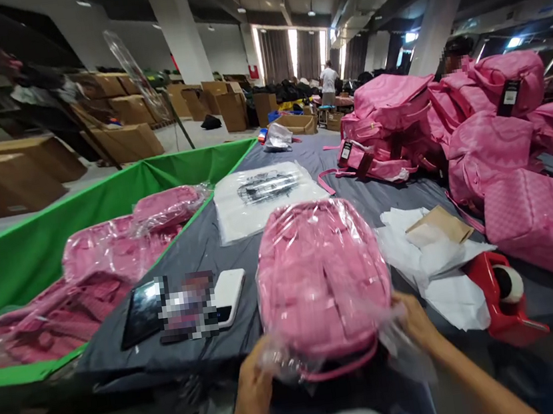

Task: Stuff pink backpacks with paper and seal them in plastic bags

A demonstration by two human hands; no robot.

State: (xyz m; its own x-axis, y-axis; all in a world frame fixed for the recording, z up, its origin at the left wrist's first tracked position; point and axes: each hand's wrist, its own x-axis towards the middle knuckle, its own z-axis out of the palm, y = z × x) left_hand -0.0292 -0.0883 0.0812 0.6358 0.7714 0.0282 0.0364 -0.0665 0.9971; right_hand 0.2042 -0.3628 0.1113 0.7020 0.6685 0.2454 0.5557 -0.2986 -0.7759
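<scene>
A pink backpack [322, 275] lies in front of me at the table's near edge, mostly inside a clear plastic bag [387, 334]. Its looped pink strap pokes out at the near end, by the bag's mouth. My left hand [253, 381] is closed on the bag's loose plastic at the lower left corner. On the other side, my right hand [414, 324] grips the plastic at the lower right corner. Both hands are apart from each other, and their fingertips are partly hidden by the film. Just beyond the backpack lies a stack of flat plastic bags [265, 198] with dark print.
Pink backpacks [507, 158] are piled at the right. A red tape dispenser [504, 296] stands near white paper [456, 299]. Phones, one a white device [230, 296], lie left. Bagged backpacks [105, 248] fill a green-walled bin [11, 266]. A person [329, 79] stands far back.
</scene>
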